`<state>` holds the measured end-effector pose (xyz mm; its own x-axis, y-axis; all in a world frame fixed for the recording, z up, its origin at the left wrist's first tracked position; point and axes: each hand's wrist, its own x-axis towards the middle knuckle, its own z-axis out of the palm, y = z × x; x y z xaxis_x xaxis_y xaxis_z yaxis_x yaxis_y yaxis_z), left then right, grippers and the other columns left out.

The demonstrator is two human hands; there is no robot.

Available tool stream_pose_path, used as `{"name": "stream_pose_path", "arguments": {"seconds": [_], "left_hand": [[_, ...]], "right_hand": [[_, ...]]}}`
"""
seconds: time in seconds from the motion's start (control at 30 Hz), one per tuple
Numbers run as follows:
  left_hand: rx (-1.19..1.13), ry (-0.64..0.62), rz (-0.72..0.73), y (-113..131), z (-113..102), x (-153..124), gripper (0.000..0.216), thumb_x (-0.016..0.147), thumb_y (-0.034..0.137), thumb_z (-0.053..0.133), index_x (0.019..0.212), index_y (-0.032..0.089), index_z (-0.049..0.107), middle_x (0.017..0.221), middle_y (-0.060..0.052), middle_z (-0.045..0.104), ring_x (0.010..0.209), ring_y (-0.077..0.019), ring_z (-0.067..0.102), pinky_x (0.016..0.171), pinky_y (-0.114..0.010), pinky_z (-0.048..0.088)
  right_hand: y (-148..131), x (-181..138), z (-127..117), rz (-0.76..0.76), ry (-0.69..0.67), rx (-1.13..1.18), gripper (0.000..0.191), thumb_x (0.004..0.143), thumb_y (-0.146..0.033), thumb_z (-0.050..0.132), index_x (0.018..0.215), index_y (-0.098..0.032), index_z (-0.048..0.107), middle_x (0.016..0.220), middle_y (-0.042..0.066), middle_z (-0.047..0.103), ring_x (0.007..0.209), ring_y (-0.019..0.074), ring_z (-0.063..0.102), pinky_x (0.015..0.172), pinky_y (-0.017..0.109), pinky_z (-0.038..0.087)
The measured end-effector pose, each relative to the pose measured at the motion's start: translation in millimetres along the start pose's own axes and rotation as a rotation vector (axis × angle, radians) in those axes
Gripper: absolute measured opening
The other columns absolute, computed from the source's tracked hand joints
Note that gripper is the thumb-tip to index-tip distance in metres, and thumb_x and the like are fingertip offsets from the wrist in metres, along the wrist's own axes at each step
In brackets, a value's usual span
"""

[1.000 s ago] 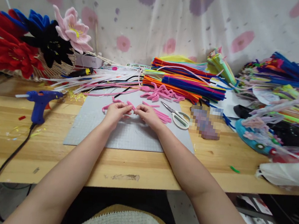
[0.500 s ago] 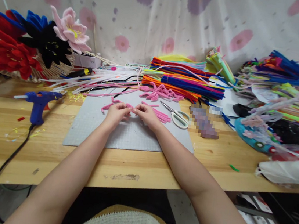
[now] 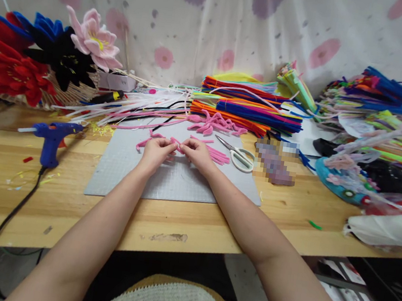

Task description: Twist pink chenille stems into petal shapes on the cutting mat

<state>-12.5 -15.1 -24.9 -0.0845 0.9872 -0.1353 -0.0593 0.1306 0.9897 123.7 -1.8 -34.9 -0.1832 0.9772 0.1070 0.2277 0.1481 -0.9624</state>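
Over the grey cutting mat (image 3: 119, 169), my left hand (image 3: 157, 153) and my right hand (image 3: 197, 154) nearly meet at the fingertips. Both pinch a short pink pipe cleaner (image 3: 175, 142), of which only a bit shows between the fingers. Looped pink pieces (image 3: 142, 145) lie just left of my left hand. Cut pink pipe cleaners (image 3: 219, 156) lie in a bundle by my right hand. White-handled scissors (image 3: 241, 159) rest at the mat's right edge, blades pointing up and left. Behind my hands sits a pile of bent pink pipe cleaners (image 3: 219, 124).
A blue glue gun (image 3: 52, 142) with a black cord stands at left. Fuzzy flowers (image 3: 13, 72) fill the back left. Bundles of coloured pipe cleaners (image 3: 258, 116) lie along the back. Bagged items (image 3: 388, 229) crowd the right of the wooden table (image 3: 287, 227).
The fingertips have shifted slightly, and a little more of the pink pipe cleaner shows between them. Everything else stays in place.
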Motion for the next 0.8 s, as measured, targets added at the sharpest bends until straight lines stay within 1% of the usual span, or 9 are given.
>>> {"name": "stream_pose_path", "arguments": {"seconds": [0.1, 0.27, 0.37, 0.5, 0.7, 0.8], "left_hand": [[-0.025, -0.003, -0.001, 0.8, 0.0, -0.7, 0.031, 0.046, 0.034, 0.075, 0.062, 0.012, 0.062, 0.056, -0.001, 0.058, 0.053, -0.0121, 0.056, 0.047, -0.022, 0.046], [-0.076, -0.047, 0.008, 1.1, -0.6, -0.6, 0.032, 0.046, 0.034, 0.076, 0.065, 0.012, 0.063, 0.059, 0.000, 0.058, 0.052, -0.0087, 0.052, 0.048, -0.022, 0.046], [-0.094, -0.068, 0.001, 0.3, -1.7, 0.5, 0.034, 0.046, 0.036, 0.077, 0.068, 0.013, 0.064, 0.063, 0.000, 0.059, 0.050, -0.0066, 0.049, 0.048, -0.021, 0.045], [-0.124, -0.109, -0.018, -0.5, -3.1, 1.3, 0.035, 0.047, 0.036, 0.077, 0.069, 0.013, 0.063, 0.062, 0.002, 0.056, 0.048, -0.0050, 0.045, 0.047, -0.021, 0.046], [-0.086, -0.110, -0.002, -0.5, -2.3, -0.2, 0.032, 0.048, 0.036, 0.076, 0.065, 0.012, 0.061, 0.059, 0.002, 0.053, 0.047, -0.0051, 0.045, 0.046, -0.020, 0.045], [-0.036, -0.098, 0.020, -1.1, -1.4, -0.5, 0.031, 0.049, 0.036, 0.075, 0.064, 0.012, 0.061, 0.055, 0.003, 0.051, 0.045, -0.0045, 0.042, 0.044, -0.019, 0.044]], "right_hand": [[-0.5, 0.3, -1.2, -0.005, -0.041, 0.000, 0.017, 0.068, -0.032, 0.055, 0.065, -0.015, 0.054, 0.051, -0.004, 0.047, 0.047, 0.0068, 0.039, 0.046, 0.021, 0.029], [0.5, 0.4, -5.7, 0.034, -0.176, 0.123, 0.025, 0.067, -0.040, 0.059, 0.070, -0.016, 0.052, 0.052, -0.005, 0.046, 0.043, 0.0058, 0.036, 0.043, 0.021, 0.027], [1.7, 0.7, -7.1, 0.024, -0.219, 0.162, 0.026, 0.068, -0.041, 0.059, 0.069, -0.016, 0.052, 0.054, -0.005, 0.047, 0.043, 0.0052, 0.035, 0.042, 0.020, 0.027], [0.0, 0.0, -7.2, 0.028, -0.196, 0.145, 0.024, 0.069, -0.039, 0.057, 0.068, -0.016, 0.052, 0.052, -0.005, 0.045, 0.043, 0.0052, 0.035, 0.042, 0.020, 0.027], [-4.3, -1.9, -6.9, 0.021, -0.200, 0.099, 0.023, 0.069, -0.037, 0.057, 0.067, -0.015, 0.052, 0.056, -0.004, 0.047, 0.046, 0.0058, 0.036, 0.044, 0.021, 0.027], [-2.8, -0.4, -4.1, 0.033, -0.113, 0.007, 0.017, 0.069, -0.031, 0.057, 0.065, -0.015, 0.052, 0.055, -0.004, 0.047, 0.048, 0.0064, 0.037, 0.047, 0.021, 0.028]]}}
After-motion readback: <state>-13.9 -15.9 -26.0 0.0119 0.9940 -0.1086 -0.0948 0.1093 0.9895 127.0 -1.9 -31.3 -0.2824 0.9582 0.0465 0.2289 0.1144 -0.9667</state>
